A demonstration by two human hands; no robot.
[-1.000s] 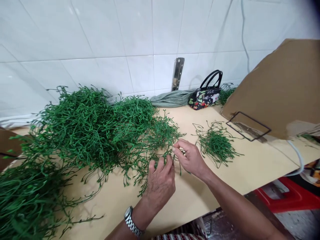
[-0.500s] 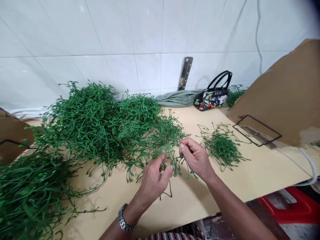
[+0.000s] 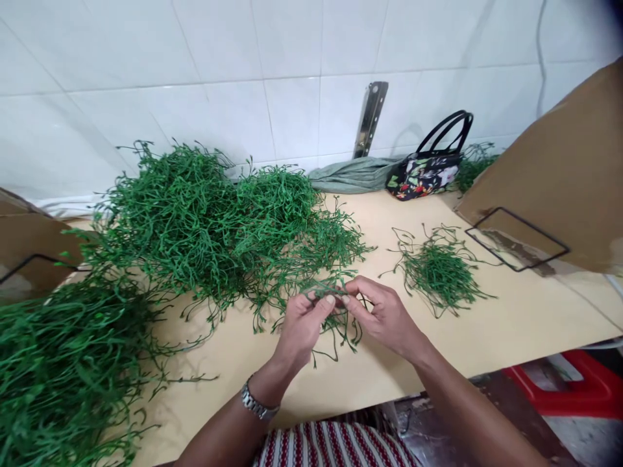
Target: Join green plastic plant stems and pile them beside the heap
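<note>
Thin green plastic-looking stems (image 3: 335, 324) with small budded tips hang from between my two hands. My left hand (image 3: 302, 324), a metal watch on its wrist, pinches the stems between thumb and fingers. My right hand (image 3: 382, 314) pinches at the same spot, its thumb tip close to the left thumb. Just behind my hands lies the loose edge of a large heap of green stems (image 3: 189, 227). To the right of my right hand rests a smaller bunch of stems (image 3: 440, 272). The exact number of stems in my fingers is hidden.
Another heap of stems (image 3: 63, 370) fills the left front of the table (image 3: 399, 227). Cardboard pieces (image 3: 549, 175) with a wire frame stand at the right and far left. A floral handbag (image 3: 428, 170) and grey cloth (image 3: 350, 176) lie along the tiled wall. A red stool (image 3: 574, 392) stands below.
My hands have come together, the left thumb and fingers closing on the stems beside the right hand. The view has tilted slightly downward.
</note>
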